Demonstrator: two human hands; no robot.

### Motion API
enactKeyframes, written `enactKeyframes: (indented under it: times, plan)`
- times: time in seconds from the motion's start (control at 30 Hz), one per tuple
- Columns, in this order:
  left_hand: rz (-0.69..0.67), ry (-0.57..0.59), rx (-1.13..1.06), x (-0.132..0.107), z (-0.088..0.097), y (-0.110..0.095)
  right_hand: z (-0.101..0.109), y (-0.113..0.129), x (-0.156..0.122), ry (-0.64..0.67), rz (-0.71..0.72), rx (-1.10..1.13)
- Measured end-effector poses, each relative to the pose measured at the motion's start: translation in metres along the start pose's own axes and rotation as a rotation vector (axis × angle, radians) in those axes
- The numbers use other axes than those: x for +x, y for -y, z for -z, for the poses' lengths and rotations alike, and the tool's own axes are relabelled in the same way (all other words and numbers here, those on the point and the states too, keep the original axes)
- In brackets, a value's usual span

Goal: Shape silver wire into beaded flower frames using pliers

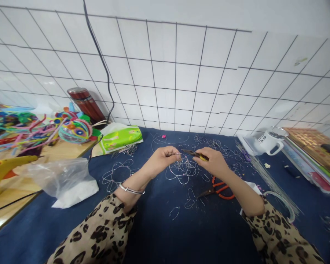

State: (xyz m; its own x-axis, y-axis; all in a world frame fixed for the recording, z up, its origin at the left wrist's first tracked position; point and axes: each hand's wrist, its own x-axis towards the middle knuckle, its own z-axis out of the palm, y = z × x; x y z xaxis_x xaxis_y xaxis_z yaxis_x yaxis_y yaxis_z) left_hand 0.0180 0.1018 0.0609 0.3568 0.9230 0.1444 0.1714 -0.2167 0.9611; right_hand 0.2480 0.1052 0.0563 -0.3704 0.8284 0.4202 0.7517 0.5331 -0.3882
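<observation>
My left hand (161,160) is closed in a pinch on a thin silver wire shape (181,169) that hangs down to the dark blue cloth (181,227). My right hand (213,161) is closed around yellow-handled pliers (195,154), whose tips point left toward the wire at my left fingertips. Both hands hover close together over the middle of the cloth. A silver bangle sits on my left wrist. Leopard-print sleeves cover both forearms.
Orange-handled pliers (218,189) lie under my right forearm. Bent wire flower shapes (117,176) and scraps lie around. A white mug (269,141), stacked books (313,154), a green tissue pack (121,138), a plastic bag (63,179), a yellow glue gun (5,168) and colourful crafts (71,128) ring the cloth.
</observation>
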Motion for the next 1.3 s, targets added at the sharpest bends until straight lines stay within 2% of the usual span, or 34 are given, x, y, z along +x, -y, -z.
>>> enactKeyframes:
  times: [0.4, 0.67, 0.87, 1.03, 1.1, 1.3]
  plan:
    - [0.023, -0.012, 0.096, 0.001, 0.001, 0.003, 0.014, 0.002, 0.002, 0.111, -0.044, 0.004]
    - [0.022, -0.024, 0.076, 0.000, 0.001, 0.001, 0.040, 0.008, 0.001, 0.092, -0.042, 0.007]
    - [0.017, -0.031, 0.090, -0.001, 0.000, 0.000, 0.044, 0.021, -0.004, 0.134, 0.050, 0.022]
    - [-0.015, -0.040, 0.075, -0.002, -0.001, -0.002, 0.042, 0.023, -0.003, -0.048, -0.038, 0.066]
    - [-0.024, -0.043, 0.079, -0.003, -0.002, -0.003, 0.042, 0.021, -0.002, -0.080, -0.085, 0.061]
    - [-0.032, -0.049, 0.118, -0.005, -0.003, -0.006, 0.036, 0.018, -0.002, 0.109, -0.044, -0.073]
